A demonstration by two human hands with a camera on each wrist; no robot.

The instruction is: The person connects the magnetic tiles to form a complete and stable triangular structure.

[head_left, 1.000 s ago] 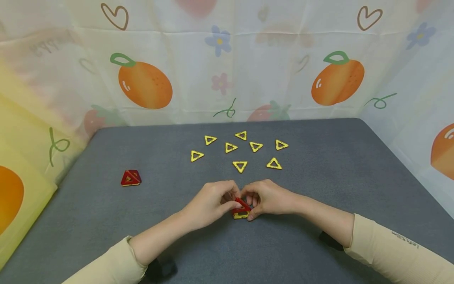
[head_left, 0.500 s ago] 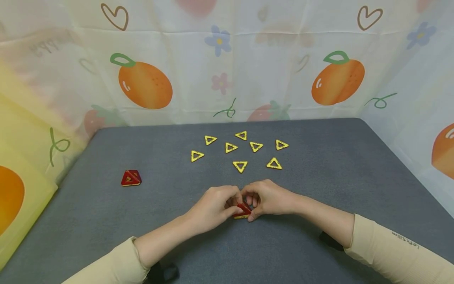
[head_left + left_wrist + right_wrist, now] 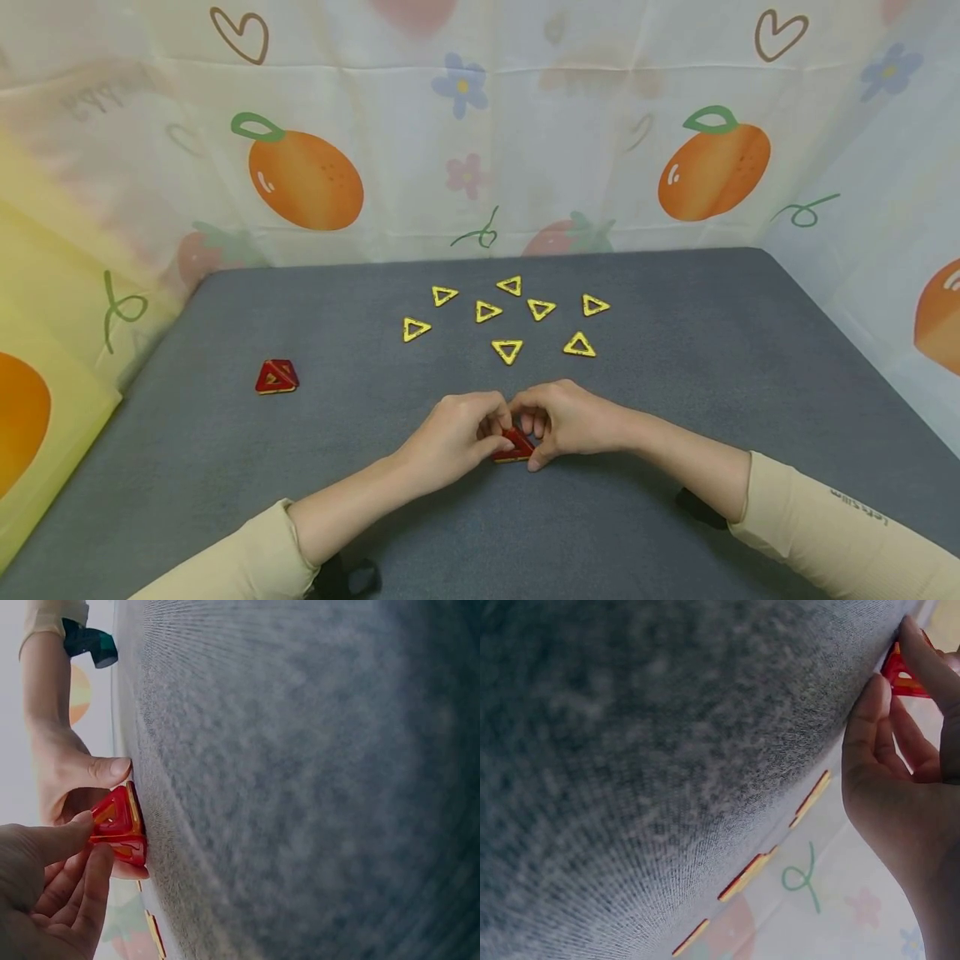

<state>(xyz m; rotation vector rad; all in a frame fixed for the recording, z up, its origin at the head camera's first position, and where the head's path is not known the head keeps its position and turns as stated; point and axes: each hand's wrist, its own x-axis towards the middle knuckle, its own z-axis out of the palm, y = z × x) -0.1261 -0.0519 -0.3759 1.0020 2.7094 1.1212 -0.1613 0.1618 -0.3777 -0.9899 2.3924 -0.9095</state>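
A small pyramid of red triangular tiles with yellow edges (image 3: pixel 517 448) stands on the table between both hands. My left hand (image 3: pixel 453 432) pinches its near left side; in the left wrist view, the thumb and a finger press two faces of the red pyramid (image 3: pixel 114 814). My right hand (image 3: pixel 573 421) curls round the right side, with a finger behind it. In the left wrist view, the right thumb (image 3: pixel 112 771) lies just off the near corner. Part of the pyramid's back is hidden by fingers.
A second red pyramid (image 3: pixel 277 377) stands to the left. Several flat yellow triangular tiles with open centres lie scattered farther back, the nearest yellow tile (image 3: pixel 507 344) just beyond the hands. A printed curtain (image 3: pixel 420 242) hangs behind the grey table (image 3: pixel 675 350).
The left hand has lowered slightly, and the red tile it pinches has closed down over the yellow-lined opening, making a pyramid. The right thumb has shifted slightly off the corner.
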